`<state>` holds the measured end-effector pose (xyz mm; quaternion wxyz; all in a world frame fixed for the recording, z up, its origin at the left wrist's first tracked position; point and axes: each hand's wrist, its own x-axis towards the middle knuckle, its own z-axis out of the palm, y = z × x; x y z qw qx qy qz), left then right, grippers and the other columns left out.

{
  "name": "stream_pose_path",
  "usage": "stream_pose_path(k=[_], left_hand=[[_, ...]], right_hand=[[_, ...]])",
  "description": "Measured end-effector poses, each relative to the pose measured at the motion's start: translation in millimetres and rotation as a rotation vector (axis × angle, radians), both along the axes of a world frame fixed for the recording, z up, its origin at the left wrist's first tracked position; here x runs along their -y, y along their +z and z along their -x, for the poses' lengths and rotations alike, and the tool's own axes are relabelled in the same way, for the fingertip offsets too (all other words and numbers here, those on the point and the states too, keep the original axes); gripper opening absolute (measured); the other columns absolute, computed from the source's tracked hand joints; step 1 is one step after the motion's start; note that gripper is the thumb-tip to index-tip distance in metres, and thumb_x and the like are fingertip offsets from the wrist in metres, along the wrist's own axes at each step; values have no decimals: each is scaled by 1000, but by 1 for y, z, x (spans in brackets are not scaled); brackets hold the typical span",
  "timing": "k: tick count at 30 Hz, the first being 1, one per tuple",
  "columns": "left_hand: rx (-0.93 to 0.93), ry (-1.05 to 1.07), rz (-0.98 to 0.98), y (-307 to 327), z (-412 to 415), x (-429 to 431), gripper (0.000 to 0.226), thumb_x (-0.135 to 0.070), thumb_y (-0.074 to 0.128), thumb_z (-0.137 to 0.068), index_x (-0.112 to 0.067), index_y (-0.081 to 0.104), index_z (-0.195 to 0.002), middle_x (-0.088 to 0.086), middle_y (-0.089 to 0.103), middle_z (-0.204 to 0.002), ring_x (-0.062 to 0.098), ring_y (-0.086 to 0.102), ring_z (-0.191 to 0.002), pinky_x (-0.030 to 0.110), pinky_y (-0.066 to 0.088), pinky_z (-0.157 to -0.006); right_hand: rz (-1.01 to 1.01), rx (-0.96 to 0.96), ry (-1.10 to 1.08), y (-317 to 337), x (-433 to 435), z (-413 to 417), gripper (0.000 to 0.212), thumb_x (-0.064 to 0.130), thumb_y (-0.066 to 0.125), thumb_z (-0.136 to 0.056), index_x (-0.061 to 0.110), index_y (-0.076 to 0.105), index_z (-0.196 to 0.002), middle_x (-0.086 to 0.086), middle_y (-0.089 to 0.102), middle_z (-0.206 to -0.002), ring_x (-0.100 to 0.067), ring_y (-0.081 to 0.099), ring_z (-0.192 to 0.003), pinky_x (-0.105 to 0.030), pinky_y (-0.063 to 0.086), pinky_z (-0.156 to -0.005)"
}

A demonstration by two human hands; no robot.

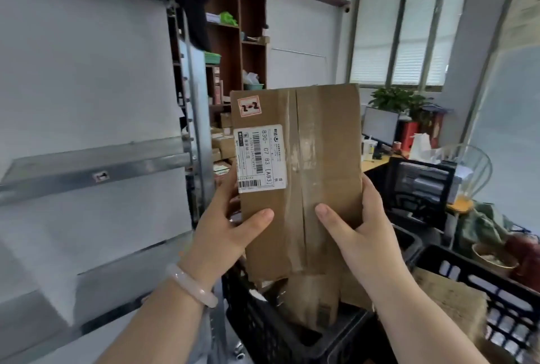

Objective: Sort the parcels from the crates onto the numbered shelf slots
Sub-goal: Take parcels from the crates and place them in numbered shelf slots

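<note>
Holding: left hand [226, 227] and right hand [363, 224] each gripped the parcel [328, 135] upright.
Parcel: creased brown cardboard, taped seam [295, 159], white barcode label [260, 157], sticker [249, 106] reading "2-2".

White wall [301, 27], blinded windows [415, 30]

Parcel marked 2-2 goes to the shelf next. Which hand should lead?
Left, probably. The left hand grips the parcel on its shelf-side edge; the metal shelf stands to its left. The right hand holds the far edge.
</note>
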<state>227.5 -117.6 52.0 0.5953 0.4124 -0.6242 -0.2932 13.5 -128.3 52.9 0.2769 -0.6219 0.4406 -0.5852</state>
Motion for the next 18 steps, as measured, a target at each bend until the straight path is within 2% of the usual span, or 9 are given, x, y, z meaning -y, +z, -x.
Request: stream_pose_path(k=[2, 4, 6, 8, 9, 11, 13, 16, 18], left_hand=[[-3, 131, -7, -2, -30, -19, 68, -47, 82, -71, -67, 44, -125, -37, 64, -112, -10, 63, -102, 8, 52, -70], [-21, 248, -26, -11, -60, -39, 66, -44, 83, -72, -74, 44, -116, -40, 63, -110, -12, 62, -101, 7, 52, -69], [-37, 355, -61, -23, -92, -61, 74, -48, 82, -69, -63, 43, -130, -36, 64, -113, -7, 63, -103, 13, 55, -72], [-65, 450, -103, -32, -122, -84, 86, -52, 84, -66, -52, 40, -140, -33, 64, -115, -3, 64, -106, 20, 58, -76], [-72, 496, -109, -37, -136, -96, 88, -54, 85, -66, -49, 40, -142, -33, 65, -114, -3, 64, -106, 19, 58, -76], [-90, 582, -99, -44, -165, -121, 86, -49, 82, -65, -46, 42, -141, -37, 65, -110, -8, 64, -102, 10, 53, -71], [-88, 645, -99, -50, -193, -144, 78, -43, 83, -66, -53, 44, -133, -38, 65, -108, -11, 63, -100, 5, 51, -70], [-94, 698, -121, -60, -242, -179, 76, -33, 83, -72, -49, 45, -136, -29, 67, -115, -3, 65, -105, 11, 53, -75], [-110, 750, -129, -64, -279, -204, 79, -31, 79, -72, -42, 44, -142, -25, 68, -117, 2, 66, -107, 15, 55, -75]], right_hand=[[6, -11, 106, -6, 6, -37, 71, 61, 72, -73, 73, 26, -125, 40, 51, -116, 26, 48, -101, -7, 44, -69], [0, -29, 201, -16, 8, -76, 78, 57, 72, -76, 62, 22, -136, 46, 42, -113, 33, 41, -98, -4, 37, -73], [-40, -41, 299, -28, 5, -115, 82, 55, 72, -77, 58, 19, -139, 51, 36, -109, 36, 37, -95, -3, 34, -73], [-69, -58, 384, -38, -1, -154, 82, 53, 73, -78, 56, 20, -140, 49, 37, -109, 37, 38, -93, -2, 38, -68], [-80, -63, 425, -43, -6, -173, 81, 52, 74, -78, 55, 21, -140, 47, 38, -110, 37, 38, -92, 0, 40, -64], [-102, -61, 506, -51, -17, -211, 81, 50, 75, -78, 55, 23, -139, 43, 41, -112, 34, 41, -95, 2, 41, -63], [-120, -62, 576, -59, -29, -249, 81, 47, 77, -78, 53, 26, -140, 41, 43, -115, 28, 44, -101, 0, 42, -67], [-142, -64, 669, -69, -50, -307, 80, 42, 80, -77, 45, 31, -140, 38, 47, -117, 28, 46, -100, 1, 42, -69], [-165, -86, 726, -68, -68, -349, 75, 45, 80, -75, 56, 32, -131, 41, 46, -114, 27, 47, -97, -2, 42, -66]])
